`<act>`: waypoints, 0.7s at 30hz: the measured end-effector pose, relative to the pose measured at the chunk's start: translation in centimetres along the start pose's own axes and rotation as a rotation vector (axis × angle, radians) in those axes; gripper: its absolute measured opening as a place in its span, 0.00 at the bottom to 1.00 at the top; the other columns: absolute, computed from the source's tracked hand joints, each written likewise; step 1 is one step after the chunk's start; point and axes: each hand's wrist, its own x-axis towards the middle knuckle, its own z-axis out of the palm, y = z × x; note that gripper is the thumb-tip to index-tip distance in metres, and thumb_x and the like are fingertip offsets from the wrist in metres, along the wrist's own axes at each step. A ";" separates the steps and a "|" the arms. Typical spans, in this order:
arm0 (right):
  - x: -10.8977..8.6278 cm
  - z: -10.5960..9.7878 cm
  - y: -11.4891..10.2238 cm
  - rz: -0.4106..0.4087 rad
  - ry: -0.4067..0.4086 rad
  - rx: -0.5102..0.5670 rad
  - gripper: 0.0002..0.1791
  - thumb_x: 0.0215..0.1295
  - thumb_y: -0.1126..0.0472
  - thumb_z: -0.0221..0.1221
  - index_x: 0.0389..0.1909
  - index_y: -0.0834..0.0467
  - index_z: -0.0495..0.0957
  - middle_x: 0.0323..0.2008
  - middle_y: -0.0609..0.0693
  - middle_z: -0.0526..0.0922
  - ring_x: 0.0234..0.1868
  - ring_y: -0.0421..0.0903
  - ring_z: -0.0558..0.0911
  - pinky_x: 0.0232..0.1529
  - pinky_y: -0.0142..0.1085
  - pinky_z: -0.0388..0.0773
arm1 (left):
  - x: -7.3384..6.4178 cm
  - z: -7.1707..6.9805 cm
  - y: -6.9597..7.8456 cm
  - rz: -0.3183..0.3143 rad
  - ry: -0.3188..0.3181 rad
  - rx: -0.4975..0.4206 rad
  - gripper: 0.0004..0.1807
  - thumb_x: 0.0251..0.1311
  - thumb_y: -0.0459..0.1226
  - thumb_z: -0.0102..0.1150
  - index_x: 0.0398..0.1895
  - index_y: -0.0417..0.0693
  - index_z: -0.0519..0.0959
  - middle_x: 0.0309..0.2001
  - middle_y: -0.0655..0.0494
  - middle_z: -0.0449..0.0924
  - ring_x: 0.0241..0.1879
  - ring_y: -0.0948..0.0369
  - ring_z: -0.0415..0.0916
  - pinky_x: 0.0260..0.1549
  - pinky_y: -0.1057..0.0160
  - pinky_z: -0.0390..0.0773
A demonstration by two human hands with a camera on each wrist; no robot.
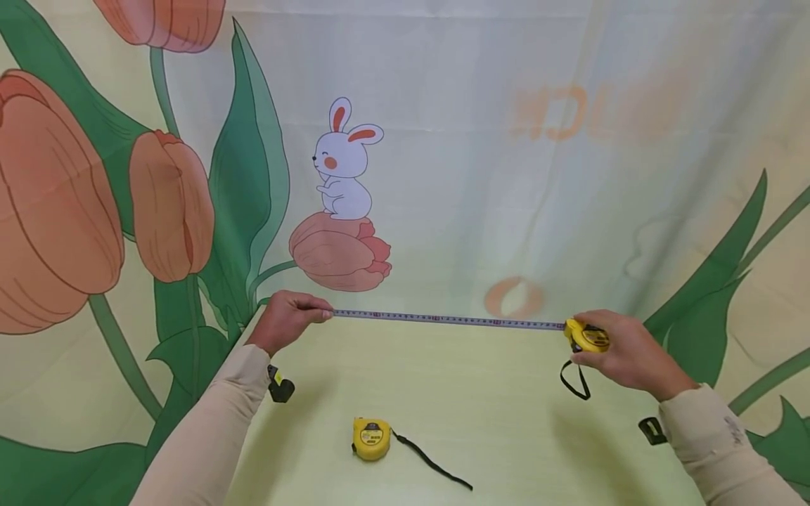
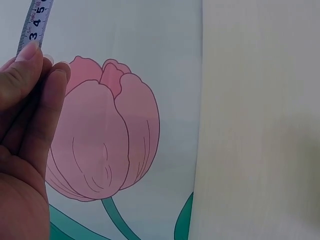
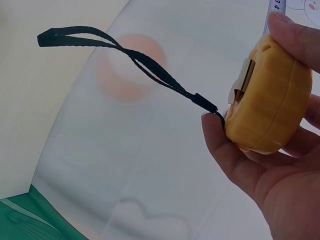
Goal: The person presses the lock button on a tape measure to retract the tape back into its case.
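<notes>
My left hand (image 1: 292, 320) pinches the free end of a pulled-out measuring tape blade (image 1: 436, 319) between thumb and fingers. The end itself is hidden under the fingertips; in the left wrist view the thumb lies just below the 3 mark. The blade runs nearly level across to a yellow tape measure (image 1: 588, 337), whose case my right hand (image 1: 626, 351) grips. A black wrist strap (image 3: 150, 65) hangs from that case. A second yellow tape measure (image 1: 370, 439) lies on the table between the arms, its black strap (image 1: 433, 464) stretched out to the right.
The pale table (image 1: 411, 386) meets a hanging cloth (image 1: 443, 176) printed with tulips and a white rabbit. Black strap pieces show at the left wrist (image 1: 280, 386) and at the right wrist (image 1: 652, 430).
</notes>
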 end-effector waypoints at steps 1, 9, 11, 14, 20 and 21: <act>0.1 0.0 -0.1 0.004 0.000 0.002 0.32 0.55 0.58 0.71 0.61 0.61 0.75 0.56 0.60 0.81 0.43 0.51 0.80 0.41 0.43 0.80 | 0.0 0.0 0.0 -0.003 -0.001 0.004 0.08 0.62 0.40 0.66 0.41 0.50 0.88 0.42 0.51 0.88 0.43 0.54 0.82 0.52 0.50 0.82; 0.2 0.1 -0.4 0.016 -0.009 0.021 0.32 0.55 0.58 0.71 0.61 0.62 0.74 0.57 0.61 0.80 0.44 0.52 0.80 0.42 0.44 0.81 | 0.0 0.4 0.1 -0.009 -0.007 0.038 0.10 0.62 0.43 0.65 0.43 0.52 0.88 0.43 0.51 0.88 0.44 0.54 0.81 0.53 0.47 0.80; 0.1 0.0 -0.4 0.015 -0.004 0.017 0.32 0.55 0.58 0.71 0.61 0.62 0.74 0.56 0.60 0.80 0.44 0.51 0.80 0.42 0.44 0.81 | 0.0 0.4 0.0 0.002 -0.006 0.043 0.10 0.62 0.43 0.65 0.43 0.52 0.88 0.43 0.51 0.88 0.44 0.54 0.81 0.53 0.47 0.81; 0.1 0.0 -0.5 0.012 0.006 0.013 0.32 0.55 0.58 0.72 0.60 0.61 0.75 0.56 0.59 0.80 0.44 0.51 0.80 0.42 0.44 0.80 | 0.1 0.4 0.1 0.002 -0.004 0.041 0.10 0.62 0.43 0.65 0.42 0.53 0.88 0.42 0.52 0.88 0.44 0.55 0.82 0.53 0.48 0.81; 0.2 0.3 -0.6 0.009 0.003 0.014 0.32 0.55 0.58 0.72 0.61 0.60 0.75 0.56 0.59 0.81 0.45 0.51 0.80 0.44 0.45 0.81 | -0.1 0.5 0.3 0.002 -0.014 0.029 0.10 0.62 0.43 0.65 0.43 0.52 0.88 0.43 0.51 0.88 0.44 0.54 0.81 0.53 0.48 0.81; 0.2 0.3 -0.6 0.008 0.002 0.014 0.32 0.55 0.57 0.71 0.61 0.60 0.75 0.56 0.59 0.81 0.45 0.52 0.80 0.44 0.45 0.81 | -0.2 0.5 0.4 0.003 -0.016 0.029 0.09 0.62 0.43 0.65 0.43 0.52 0.88 0.43 0.51 0.88 0.44 0.54 0.81 0.53 0.48 0.81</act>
